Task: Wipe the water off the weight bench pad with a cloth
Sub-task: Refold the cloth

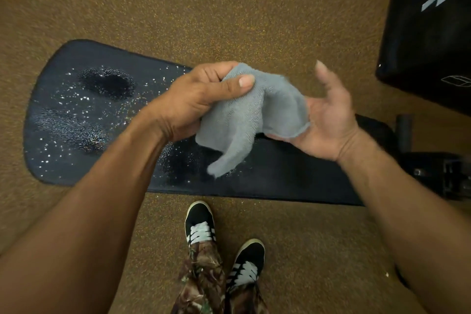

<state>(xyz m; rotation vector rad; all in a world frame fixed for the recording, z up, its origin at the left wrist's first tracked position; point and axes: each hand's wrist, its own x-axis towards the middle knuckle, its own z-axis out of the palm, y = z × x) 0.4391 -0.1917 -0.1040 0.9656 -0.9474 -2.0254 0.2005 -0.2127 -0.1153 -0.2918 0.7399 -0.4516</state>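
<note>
Bunched grey cloth (244, 122) pinched in left hand (193, 99) above weight bench pad (293, 178); right hand (328, 120), fingers spread wide, palm up, seemingly supports cloth edge. Toward 9 o'clock, water droplets (76, 109) cover pad. Best: fold cloth flat, press, sweep overlapping strokes from 9 o'clock end inward.

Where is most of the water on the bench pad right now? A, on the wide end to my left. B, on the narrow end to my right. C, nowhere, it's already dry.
A: droplets and wet patches glisten across the wide left end of the bench pad, while its right end shows none.
</note>
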